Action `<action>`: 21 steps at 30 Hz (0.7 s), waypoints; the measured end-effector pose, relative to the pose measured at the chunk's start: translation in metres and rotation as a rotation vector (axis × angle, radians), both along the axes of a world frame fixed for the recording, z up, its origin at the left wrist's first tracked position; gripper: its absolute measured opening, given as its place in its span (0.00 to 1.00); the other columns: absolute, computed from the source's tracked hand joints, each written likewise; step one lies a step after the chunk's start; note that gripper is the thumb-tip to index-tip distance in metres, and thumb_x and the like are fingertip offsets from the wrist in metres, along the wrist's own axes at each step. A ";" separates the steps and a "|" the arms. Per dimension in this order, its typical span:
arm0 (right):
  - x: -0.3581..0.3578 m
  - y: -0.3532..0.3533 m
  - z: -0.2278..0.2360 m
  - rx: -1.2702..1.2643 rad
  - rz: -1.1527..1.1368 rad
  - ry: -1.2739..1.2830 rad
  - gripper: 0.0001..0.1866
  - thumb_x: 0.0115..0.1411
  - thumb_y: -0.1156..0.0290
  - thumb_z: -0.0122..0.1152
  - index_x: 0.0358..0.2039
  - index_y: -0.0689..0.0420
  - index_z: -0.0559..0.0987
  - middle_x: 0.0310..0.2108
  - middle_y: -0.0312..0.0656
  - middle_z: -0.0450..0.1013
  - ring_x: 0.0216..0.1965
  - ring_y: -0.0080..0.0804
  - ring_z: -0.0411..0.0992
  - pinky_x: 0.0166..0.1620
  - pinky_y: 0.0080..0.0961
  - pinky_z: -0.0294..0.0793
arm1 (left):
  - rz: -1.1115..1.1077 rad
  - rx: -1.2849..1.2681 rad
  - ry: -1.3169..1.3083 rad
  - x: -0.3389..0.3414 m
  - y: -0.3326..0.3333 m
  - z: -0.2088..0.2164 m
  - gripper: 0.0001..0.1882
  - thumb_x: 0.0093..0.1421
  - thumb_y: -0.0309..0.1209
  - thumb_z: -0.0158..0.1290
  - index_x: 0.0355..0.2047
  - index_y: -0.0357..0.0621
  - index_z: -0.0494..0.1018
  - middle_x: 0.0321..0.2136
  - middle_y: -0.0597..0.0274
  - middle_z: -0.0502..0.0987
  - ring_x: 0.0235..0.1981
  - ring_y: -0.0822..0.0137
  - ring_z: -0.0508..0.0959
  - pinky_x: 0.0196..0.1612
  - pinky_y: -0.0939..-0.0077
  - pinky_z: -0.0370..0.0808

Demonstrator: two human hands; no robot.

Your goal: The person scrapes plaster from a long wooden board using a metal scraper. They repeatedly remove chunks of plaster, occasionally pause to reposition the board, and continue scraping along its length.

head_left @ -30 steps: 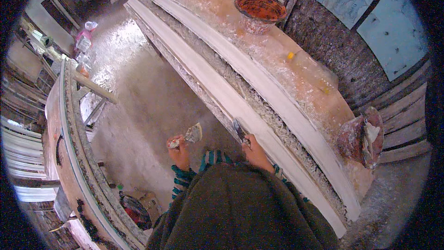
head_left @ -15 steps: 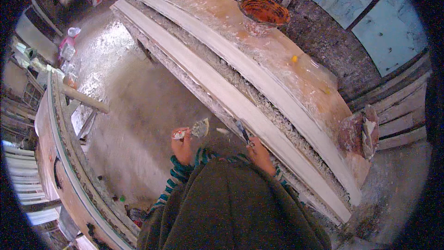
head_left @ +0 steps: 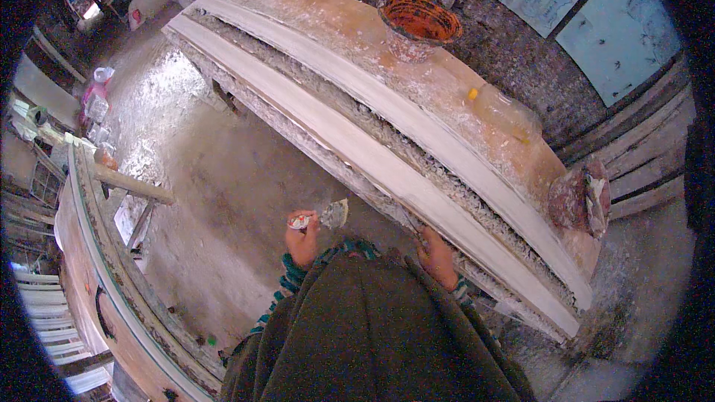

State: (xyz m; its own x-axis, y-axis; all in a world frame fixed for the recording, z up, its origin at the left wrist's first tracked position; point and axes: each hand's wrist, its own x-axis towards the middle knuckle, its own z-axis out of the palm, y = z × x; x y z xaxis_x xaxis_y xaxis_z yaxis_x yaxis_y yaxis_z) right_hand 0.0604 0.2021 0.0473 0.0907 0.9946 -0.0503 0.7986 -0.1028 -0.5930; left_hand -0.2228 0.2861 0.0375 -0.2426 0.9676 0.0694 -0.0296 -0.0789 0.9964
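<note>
My left hand [head_left: 302, 244] is closed round the pale, red-marked handle of a putty knife [head_left: 334, 214], whose wide blade carries whitish paste. It is held over the floor, apart from the bench. My right hand [head_left: 438, 259] is closed on a narrow scraper [head_left: 410, 222] at the near edge of the long bench. The scraper's blade points away from me along that edge; whether it touches is too small to tell. Beside it runs a long, smooth white plaster strip [head_left: 357, 156]. A second white strip [head_left: 417, 112] lies farther back, with crumbly plaster [head_left: 417, 152] in the groove between.
On the bench's brownish top [head_left: 335, 7] stand an orange-lined bowl [head_left: 421, 18], a clear plastic bag [head_left: 510, 112] with a yellow spot, and a plaster-caked container [head_left: 579, 197]. At left, another long bench [head_left: 112, 283] curves past a protruding pole [head_left: 134, 184]. Corrugated wall stands behind.
My right hand has shifted slightly right and down, and its scraper now sits lower against the bench's near edge. My left hand with the putty knife has moved a little right. The view has shifted slightly.
</note>
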 end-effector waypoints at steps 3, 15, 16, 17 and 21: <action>-0.011 0.013 -0.002 -0.086 -0.134 0.292 0.18 0.56 0.61 0.54 0.46 0.53 0.67 0.40 0.45 0.70 0.32 0.40 0.71 0.32 0.30 0.72 | -0.045 0.019 0.046 -0.007 0.006 0.001 0.07 0.57 0.29 0.52 0.34 0.42 0.67 0.23 0.70 0.70 0.23 0.81 0.67 0.25 0.86 0.66; -0.010 0.024 -0.014 -0.115 -0.082 0.282 0.18 0.57 0.60 0.53 0.45 0.55 0.67 0.31 0.45 0.72 0.27 0.34 0.70 0.29 0.28 0.70 | -0.037 0.093 0.114 -0.016 0.009 -0.017 0.07 0.57 0.28 0.51 0.35 0.43 0.67 0.25 0.70 0.71 0.24 0.81 0.68 0.26 0.86 0.66; -0.009 0.016 -0.012 -0.089 -0.075 0.220 0.18 0.56 0.60 0.54 0.45 0.55 0.67 0.32 0.47 0.72 0.27 0.36 0.70 0.30 0.29 0.70 | -0.039 0.037 0.042 -0.016 0.007 -0.017 0.07 0.57 0.28 0.51 0.36 0.43 0.67 0.25 0.70 0.71 0.24 0.81 0.68 0.26 0.86 0.66; -0.006 0.010 -0.009 -0.056 -0.069 0.158 0.18 0.56 0.60 0.54 0.45 0.55 0.67 0.33 0.49 0.72 0.27 0.38 0.70 0.30 0.31 0.70 | -0.043 -0.012 -0.028 -0.016 0.007 -0.014 0.07 0.57 0.28 0.51 0.36 0.43 0.67 0.25 0.70 0.71 0.24 0.81 0.68 0.26 0.86 0.66; 0.007 0.008 -0.003 -0.023 0.004 0.000 0.18 0.56 0.62 0.53 0.45 0.54 0.67 0.35 0.52 0.72 0.29 0.45 0.71 0.33 0.36 0.69 | -0.064 -0.026 -0.042 -0.018 0.006 -0.014 0.08 0.57 0.28 0.52 0.36 0.43 0.67 0.25 0.69 0.71 0.23 0.81 0.68 0.26 0.86 0.66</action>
